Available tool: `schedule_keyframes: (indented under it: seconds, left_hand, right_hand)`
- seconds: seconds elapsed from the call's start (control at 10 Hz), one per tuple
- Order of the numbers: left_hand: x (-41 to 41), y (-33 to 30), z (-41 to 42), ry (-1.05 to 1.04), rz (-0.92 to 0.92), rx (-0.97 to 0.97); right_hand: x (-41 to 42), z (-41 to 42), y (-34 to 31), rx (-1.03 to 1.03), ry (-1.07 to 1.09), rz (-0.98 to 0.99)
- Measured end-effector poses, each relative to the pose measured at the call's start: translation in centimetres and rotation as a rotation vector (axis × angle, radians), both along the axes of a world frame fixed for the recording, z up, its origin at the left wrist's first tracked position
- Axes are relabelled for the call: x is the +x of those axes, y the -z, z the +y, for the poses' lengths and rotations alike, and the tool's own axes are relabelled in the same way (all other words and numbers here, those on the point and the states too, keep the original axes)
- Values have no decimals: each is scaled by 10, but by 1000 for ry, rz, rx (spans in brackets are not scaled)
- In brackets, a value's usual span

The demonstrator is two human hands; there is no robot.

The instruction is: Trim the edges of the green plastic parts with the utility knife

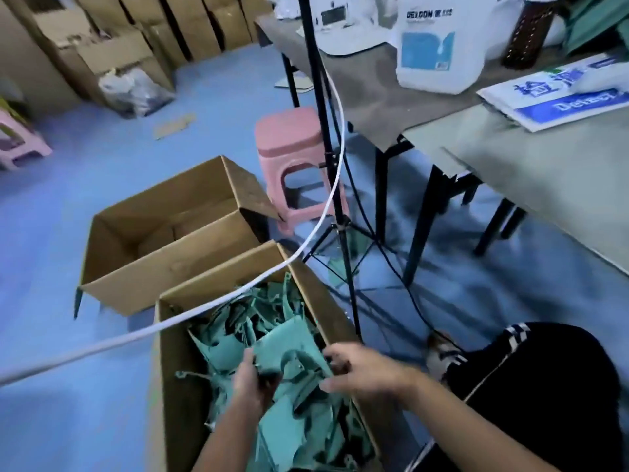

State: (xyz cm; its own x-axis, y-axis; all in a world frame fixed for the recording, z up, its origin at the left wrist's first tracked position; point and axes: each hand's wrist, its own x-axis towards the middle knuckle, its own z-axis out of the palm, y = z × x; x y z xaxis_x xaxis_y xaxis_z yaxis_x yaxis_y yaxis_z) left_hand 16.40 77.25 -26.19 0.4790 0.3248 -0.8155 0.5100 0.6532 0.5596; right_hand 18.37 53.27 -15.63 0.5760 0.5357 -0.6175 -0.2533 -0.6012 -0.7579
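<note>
Reaching into the cardboard box of green plastic parts, both hands apart over the heap. Left hand curled round a dark handle, probably the utility knife. Right hand pinching one part's edge, presumably steadying it for trimming.

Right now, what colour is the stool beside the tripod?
Pink: the stool shows best in the head view.
</note>
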Motion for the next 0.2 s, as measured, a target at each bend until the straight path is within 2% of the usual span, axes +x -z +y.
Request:
schedule_keyframes:
  seconds: [0.1,0.2]
  left_hand:
    - [-25,27,49,97,370,436]
    - [-39,38,39,235,588,762]
  right_hand:
    - [-10,11,39,-72,-30,69]
    - [-10,-9,61,-143,25,64]
